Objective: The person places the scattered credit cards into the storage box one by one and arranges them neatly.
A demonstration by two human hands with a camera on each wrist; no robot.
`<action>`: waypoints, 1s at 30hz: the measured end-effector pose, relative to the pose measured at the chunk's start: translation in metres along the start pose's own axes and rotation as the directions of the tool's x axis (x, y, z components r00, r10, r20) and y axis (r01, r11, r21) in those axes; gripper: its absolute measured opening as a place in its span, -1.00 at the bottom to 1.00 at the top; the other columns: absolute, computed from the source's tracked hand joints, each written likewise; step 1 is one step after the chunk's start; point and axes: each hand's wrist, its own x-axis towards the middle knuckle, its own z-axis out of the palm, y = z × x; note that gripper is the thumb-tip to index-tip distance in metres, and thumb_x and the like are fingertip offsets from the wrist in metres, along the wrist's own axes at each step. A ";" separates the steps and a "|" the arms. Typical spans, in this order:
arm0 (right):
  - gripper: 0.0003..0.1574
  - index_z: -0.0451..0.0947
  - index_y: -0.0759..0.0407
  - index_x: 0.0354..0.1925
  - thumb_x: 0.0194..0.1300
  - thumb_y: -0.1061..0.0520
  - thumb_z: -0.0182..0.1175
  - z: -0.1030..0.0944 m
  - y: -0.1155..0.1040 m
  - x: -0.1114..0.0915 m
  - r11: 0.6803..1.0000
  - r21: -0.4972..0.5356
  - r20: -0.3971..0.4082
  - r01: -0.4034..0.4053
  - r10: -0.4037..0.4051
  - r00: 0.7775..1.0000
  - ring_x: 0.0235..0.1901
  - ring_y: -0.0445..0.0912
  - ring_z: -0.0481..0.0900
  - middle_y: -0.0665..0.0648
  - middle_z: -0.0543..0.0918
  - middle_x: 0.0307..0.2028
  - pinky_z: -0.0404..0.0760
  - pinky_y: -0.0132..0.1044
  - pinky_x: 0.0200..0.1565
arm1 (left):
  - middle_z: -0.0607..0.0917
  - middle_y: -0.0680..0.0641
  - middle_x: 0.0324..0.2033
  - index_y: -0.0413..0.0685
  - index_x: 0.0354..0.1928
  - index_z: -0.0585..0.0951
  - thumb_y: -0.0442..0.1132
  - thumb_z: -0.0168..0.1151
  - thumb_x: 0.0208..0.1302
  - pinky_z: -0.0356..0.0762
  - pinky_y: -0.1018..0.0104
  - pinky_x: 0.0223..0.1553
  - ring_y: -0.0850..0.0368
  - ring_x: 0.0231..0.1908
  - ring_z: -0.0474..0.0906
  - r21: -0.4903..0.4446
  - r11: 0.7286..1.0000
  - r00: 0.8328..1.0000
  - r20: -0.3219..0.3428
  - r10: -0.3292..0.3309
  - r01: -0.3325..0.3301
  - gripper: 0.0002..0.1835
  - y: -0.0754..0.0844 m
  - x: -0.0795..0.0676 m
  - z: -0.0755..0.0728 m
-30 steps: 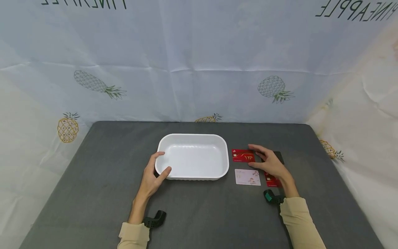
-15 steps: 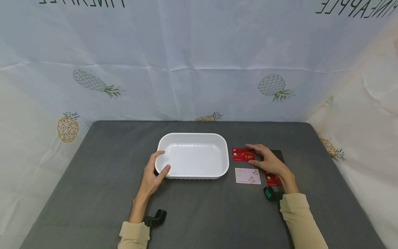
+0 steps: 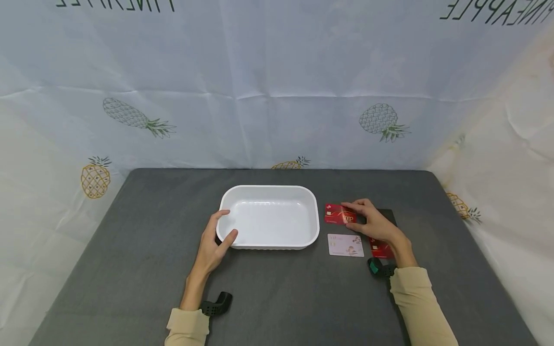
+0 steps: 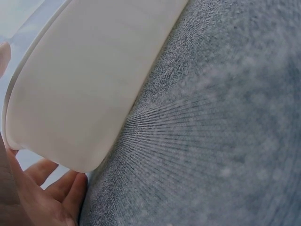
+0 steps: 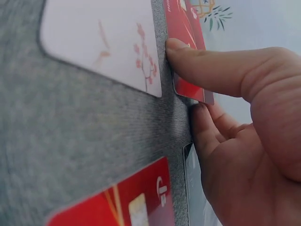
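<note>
Right grip (image 3: 375,224) pinches one end of a red card (image 3: 334,214) between thumb and fingers. Left grip (image 3: 210,247) clasps the left end of a white dish (image 3: 270,228). A pink card (image 3: 345,245) lies on the tabletop (image 3: 294,298), near the right grip's thumb.

left hand (image 3: 212,247): holds white tray (image 3: 269,223) | right hand (image 3: 375,222): pinches red card (image 3: 334,214)
</note>
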 end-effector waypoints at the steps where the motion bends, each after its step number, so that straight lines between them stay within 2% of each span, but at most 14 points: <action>1: -0.19 0.32 0.27 0.46 0.34 0.17 0.35 0.000 0.000 0.000 1.000 0.008 0.001 0.005 -0.005 1.000 0.19 0.22 0.32 0.37 0.33 0.21 0.41 0.33 0.26 | 0.49 -0.29 0.34 -0.17 0.35 0.42 -0.28 0.32 0.23 0.19 0.65 0.23 -0.13 0.30 0.44 0.001 1.000 1.000 -0.001 0.001 -0.001 -0.38 0.000 0.000 0.000; 8: -0.19 0.29 0.29 0.48 0.37 0.15 0.33 -0.001 0.000 0.001 0.999 0.039 0.008 0.014 -0.014 1.000 0.17 0.23 0.43 0.35 0.40 0.18 0.48 0.26 0.21 | 0.48 -0.27 0.35 -0.16 0.36 0.41 -0.27 0.31 0.25 0.19 0.63 0.24 -0.16 0.32 0.44 0.007 1.000 1.000 0.000 -0.015 0.015 -0.38 0.001 0.000 0.000; 16: -0.11 0.25 0.30 0.50 0.35 0.10 0.37 -0.001 0.000 0.002 0.997 0.070 0.026 -0.030 0.028 0.999 0.20 0.25 0.39 0.37 0.34 0.21 0.46 0.21 0.20 | 0.50 -0.29 0.33 -0.22 0.35 0.41 -0.27 0.31 0.23 0.20 0.62 0.23 -0.18 0.30 0.45 0.006 1.000 1.000 0.000 -0.013 0.013 -0.37 0.001 0.000 0.000; 18: -0.09 0.27 0.29 0.50 0.33 0.08 0.39 0.000 0.000 0.002 0.996 0.077 0.019 -0.037 0.036 0.999 0.19 0.25 0.40 0.36 0.35 0.21 0.49 0.14 0.18 | 0.49 -0.29 0.33 -0.22 0.35 0.41 -0.28 0.31 0.24 0.20 0.59 0.25 -0.19 0.31 0.44 0.007 1.000 1.000 0.000 -0.013 0.013 -0.37 0.001 0.000 0.000; 21: -0.09 0.31 0.27 0.48 0.29 0.05 0.42 0.001 0.001 0.003 0.996 0.080 -0.009 -0.045 0.046 0.999 0.14 0.20 0.42 0.33 0.36 0.18 0.53 -0.08 0.10 | 0.49 -0.28 0.34 -0.21 0.36 0.41 -0.28 0.30 0.24 0.21 0.56 0.25 -0.21 0.31 0.44 0.016 1.000 1.000 -0.002 -0.011 0.011 -0.37 0.000 0.000 0.000; 25: -0.11 0.35 0.25 0.46 0.28 0.04 0.43 0.003 0.002 0.003 0.995 0.085 -0.043 -0.049 0.053 0.998 0.08 0.10 0.37 0.27 0.34 0.16 0.49 -0.34 -0.01 | 0.50 -0.28 0.34 -0.18 0.36 0.42 -0.28 0.30 0.25 0.23 0.49 0.26 -0.24 0.31 0.45 0.025 1.000 1.000 -0.010 0.001 -0.001 -0.38 0.000 0.000 0.001; 30: -0.12 0.35 0.22 0.47 0.30 0.03 0.42 0.005 0.001 0.002 0.994 0.102 -0.069 -0.040 0.047 0.997 0.06 0.03 0.33 0.25 0.35 0.16 0.45 -0.40 -0.06 | 0.51 -0.27 0.34 -0.13 0.36 0.44 -0.28 0.30 0.25 0.23 0.43 0.29 -0.23 0.33 0.44 0.029 1.000 1.000 -0.016 0.006 -0.005 -0.39 0.000 0.000 0.001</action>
